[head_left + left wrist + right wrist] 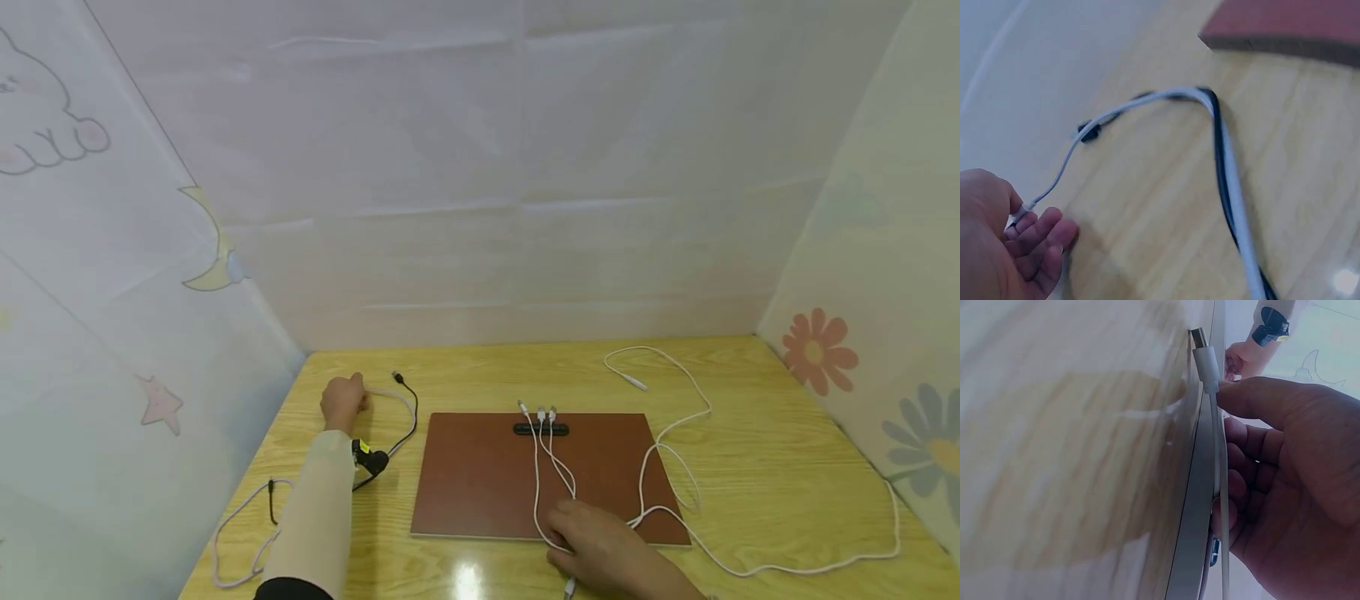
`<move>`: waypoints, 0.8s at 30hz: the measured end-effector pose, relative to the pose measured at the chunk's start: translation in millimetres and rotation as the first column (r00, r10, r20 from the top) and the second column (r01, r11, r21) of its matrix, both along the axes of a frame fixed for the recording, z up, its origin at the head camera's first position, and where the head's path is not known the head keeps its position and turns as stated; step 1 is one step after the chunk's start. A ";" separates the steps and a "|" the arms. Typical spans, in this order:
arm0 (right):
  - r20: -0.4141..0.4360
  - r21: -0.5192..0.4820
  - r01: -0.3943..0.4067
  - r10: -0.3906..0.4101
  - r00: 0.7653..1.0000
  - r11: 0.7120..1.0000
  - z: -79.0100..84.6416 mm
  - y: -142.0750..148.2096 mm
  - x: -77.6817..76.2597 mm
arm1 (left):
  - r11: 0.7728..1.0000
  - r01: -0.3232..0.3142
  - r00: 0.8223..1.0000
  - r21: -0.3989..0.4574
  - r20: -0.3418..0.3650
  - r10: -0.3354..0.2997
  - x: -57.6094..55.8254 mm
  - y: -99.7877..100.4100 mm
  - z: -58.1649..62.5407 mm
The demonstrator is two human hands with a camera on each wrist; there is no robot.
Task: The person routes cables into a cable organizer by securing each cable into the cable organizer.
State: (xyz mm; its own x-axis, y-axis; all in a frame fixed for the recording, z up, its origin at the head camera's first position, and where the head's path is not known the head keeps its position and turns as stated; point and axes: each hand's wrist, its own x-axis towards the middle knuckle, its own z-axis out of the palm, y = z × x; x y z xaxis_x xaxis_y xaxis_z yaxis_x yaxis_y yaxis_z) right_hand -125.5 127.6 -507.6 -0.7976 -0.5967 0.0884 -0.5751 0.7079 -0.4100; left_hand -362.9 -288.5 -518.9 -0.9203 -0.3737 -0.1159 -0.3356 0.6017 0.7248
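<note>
At the far left of the table, my left hand (345,402) pinches the plug end of a pale cable (390,392). The left wrist view shows that white plug (1021,214) between thumb and fingers. A black cable (1218,156) runs beside the pale one and ends in a black plug (397,377). My right hand (596,546) is low over the front edge of a brown board (480,479), its curled fingers holding white cables (536,492). A white USB plug (1205,365) sticks out by the thumb. Its fingertips are partly hidden in the head view.
A black cable holder (521,429) lies near the board's back edge, with several white plugs at it. A long white cable (795,571) winds over the table's right side. Another pale cable (217,550) loops at front left. Printed sheets (480,167) wall the table (787,450).
</note>
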 end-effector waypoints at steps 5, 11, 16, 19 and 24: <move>-0.004 -0.015 -0.012 0.012 1.000 1.000 -1.1 1.2 -1.2 | 0.941 -0.031 0.992 0.336 -0.105 0.070 -4.0 10.0 24.5; 0.027 -0.016 -0.008 0.008 1.000 1.000 -3.4 3.0 -4.4 | 0.820 0.017 0.972 0.572 -0.203 0.121 -3.4 28.4 62.3; 0.008 -0.024 -0.005 0.005 1.000 1.000 -3.7 2.9 -4.8 | 0.790 0.046 0.961 0.612 -0.244 0.133 -0.4 39.5 79.0; 0.011 -0.031 -0.005 0.006 1.000 1.000 -2.9 2.0 -4.6 | 0.773 0.074 0.956 0.630 -0.266 0.125 3.4 44.9 84.8; 0.026 -0.039 -0.009 0.010 1.000 0.999 -1.2 1.0 -3.9 | 0.741 0.154 0.938 0.653 -0.331 0.097 11.7 55.8 94.7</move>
